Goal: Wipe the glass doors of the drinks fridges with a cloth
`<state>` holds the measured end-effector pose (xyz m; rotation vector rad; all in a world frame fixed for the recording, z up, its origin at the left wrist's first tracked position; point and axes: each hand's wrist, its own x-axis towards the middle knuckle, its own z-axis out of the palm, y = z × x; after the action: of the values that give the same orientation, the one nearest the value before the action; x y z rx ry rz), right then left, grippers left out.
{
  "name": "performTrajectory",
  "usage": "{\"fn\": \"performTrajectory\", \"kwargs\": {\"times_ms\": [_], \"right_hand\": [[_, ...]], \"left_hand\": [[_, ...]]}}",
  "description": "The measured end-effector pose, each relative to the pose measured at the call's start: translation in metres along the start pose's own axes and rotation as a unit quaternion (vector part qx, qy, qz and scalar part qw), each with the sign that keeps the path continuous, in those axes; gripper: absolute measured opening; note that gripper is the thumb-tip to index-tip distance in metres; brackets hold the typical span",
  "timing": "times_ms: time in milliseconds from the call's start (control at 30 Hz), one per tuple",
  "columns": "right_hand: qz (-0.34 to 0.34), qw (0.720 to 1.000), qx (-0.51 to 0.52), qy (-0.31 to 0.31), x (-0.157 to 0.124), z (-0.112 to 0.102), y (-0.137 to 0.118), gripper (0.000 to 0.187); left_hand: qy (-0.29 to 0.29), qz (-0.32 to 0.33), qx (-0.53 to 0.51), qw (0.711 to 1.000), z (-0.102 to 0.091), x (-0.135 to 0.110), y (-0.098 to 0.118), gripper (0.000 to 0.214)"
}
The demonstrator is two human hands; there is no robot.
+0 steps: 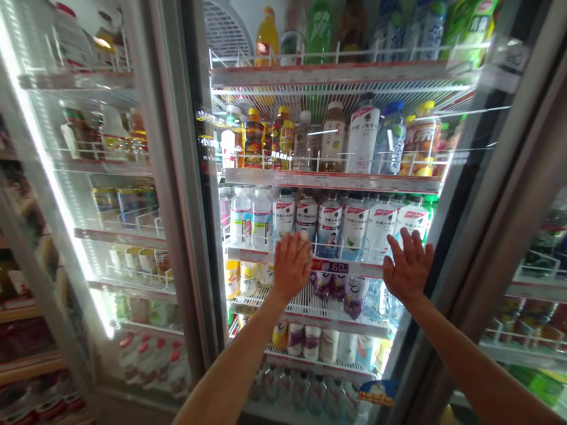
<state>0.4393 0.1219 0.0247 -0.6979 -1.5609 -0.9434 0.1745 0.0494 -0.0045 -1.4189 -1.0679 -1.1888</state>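
Observation:
My left hand (291,267) is raised in front of the middle of a lit drinks fridge, fingers curled close together. A small whitish bit shows at its fingertips; what it is I cannot make out. To the right, my right hand (407,268) is held up with its fingers spread and nothing in it, close to the glass door (310,139), which carries streaks of reflected light. Behind both hands stands a row of white-labelled bottles (330,221) on a wire shelf (252,255). Whether either hand touches the glass I cannot tell.
Upper shelves hold bottles of several colours, among them a green bottle (319,29). Purple bottles (355,295) stand lower down. A grey door frame (177,177) runs along the left, with another fridge section beyond it. A blue sticker (377,392) is at the bottom right.

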Motion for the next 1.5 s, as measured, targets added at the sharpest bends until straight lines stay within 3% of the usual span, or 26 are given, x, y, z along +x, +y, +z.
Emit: {"fn": "performTrajectory", "kwargs": {"times_ms": [67, 100, 233, 300, 367, 433, 500, 567, 600, 667, 767, 833, 900, 1000, 1067, 1100, 1167, 1233, 1300, 1333, 1400, 1500], "right_hand": [[-0.004, 1.000, -0.001, 0.001, -0.001, 0.000, 0.001, 0.054], [-0.004, 1.000, 0.000, 0.002, -0.001, 0.000, 0.001, 0.054], [0.005, 1.000, 0.006, -0.001, -0.001, 0.000, 0.000, 0.053], [0.002, 1.000, 0.006, 0.002, 0.000, 0.000, -0.001, 0.054], [-0.002, 1.000, 0.007, 0.006, 0.000, -0.001, -0.002, 0.054], [-0.001, 1.000, 0.009, 0.006, 0.000, -0.001, -0.001, 0.054], [-0.001, 1.000, 0.010, 0.003, 0.000, -0.001, -0.001, 0.054], [-0.006, 1.000, 0.009, 0.002, 0.000, -0.001, 0.000, 0.054], [-0.008, 1.000, 0.008, 0.003, 0.000, -0.001, 0.000, 0.055], [-0.008, 1.000, 0.004, 0.001, 0.000, 0.000, 0.000, 0.056], [-0.006, 1.000, 0.003, 0.002, 0.001, -0.001, -0.001, 0.056], [-0.008, 1.000, 0.003, 0.005, 0.002, -0.001, -0.002, 0.056], [-0.010, 1.000, 0.002, 0.007, 0.002, -0.001, -0.002, 0.056], [-0.016, 1.000, 0.002, 0.010, 0.001, 0.000, -0.001, 0.056], [-0.021, 1.000, 0.001, 0.014, 0.001, 0.000, 0.001, 0.057], [-0.025, 1.000, 0.001, 0.018, 0.001, 0.001, 0.001, 0.057], [-0.026, 0.999, 0.003, 0.020, 0.001, 0.001, 0.001, 0.057], [-0.021, 1.000, 0.004, 0.018, 0.001, 0.001, -0.001, 0.057], [-0.016, 1.000, 0.004, 0.015, 0.002, 0.000, -0.002, 0.057], [-0.014, 1.000, 0.004, 0.014, 0.002, 0.000, -0.003, 0.057], [-0.007, 1.000, 0.009, 0.014, 0.002, 0.000, -0.004, 0.056], [0.000, 1.000, 0.019, 0.013, 0.002, 0.000, -0.003, 0.055]], "left_hand": [[-0.040, 0.051, -0.014, 0.998, 0.001, 0.003, 0.006, 0.043], [-0.041, 0.044, -0.006, 0.998, -0.001, 0.005, 0.000, 0.042], [0.051, -0.139, 0.064, 0.987, -0.016, 0.019, -0.049, 0.044], [0.082, -0.195, 0.080, 0.974, -0.016, 0.026, -0.054, 0.046], [0.065, -0.147, 0.067, 0.985, -0.008, 0.030, -0.033, 0.045], [0.015, -0.016, 0.030, 0.999, 0.006, 0.029, 0.006, 0.042], [-0.035, 0.112, -0.007, 0.993, 0.017, 0.028, 0.041, 0.039], [-0.059, 0.163, -0.024, 0.984, 0.021, 0.030, 0.052, 0.038], [-0.058, 0.152, -0.023, 0.986, 0.020, 0.033, 0.046, 0.038], [-0.030, 0.067, -0.006, 0.997, 0.011, 0.045, 0.016, 0.040], [0.063, -0.146, 0.040, 0.986, -0.001, 0.069, -0.033, 0.045], [0.100, -0.210, 0.053, 0.971, -0.002, 0.080, -0.039, 0.047], [0.083, -0.148, 0.038, 0.985, 0.005, 0.081, -0.016, 0.045], [0.005, 0.056, -0.004, 0.998, 0.020, 0.073, 0.035, 0.038], [-0.031, 0.142, -0.017, 0.989, 0.024, 0.070, 0.048, 0.036], [-0.038, 0.154, -0.016, 0.987, 0.023, 0.072, 0.043, 0.037], [-0.020, 0.100, -0.001, 0.995, 0.014, 0.082, 0.014, 0.039], [0.035, -0.038, 0.027, 0.998, 0.003, 0.097, -0.028, 0.042], [0.104, -0.172, 0.052, 0.978, -0.005, 0.111, -0.059, 0.045], [0.126, -0.207, 0.058, 0.969, -0.006, 0.115, -0.064, 0.045], [0.134, -0.190, 0.056, 0.971, 0.000, 0.116, -0.051, 0.044], [0.066, -0.024, 0.030, 0.997, 0.017, 0.104, 0.008, 0.041]]}}
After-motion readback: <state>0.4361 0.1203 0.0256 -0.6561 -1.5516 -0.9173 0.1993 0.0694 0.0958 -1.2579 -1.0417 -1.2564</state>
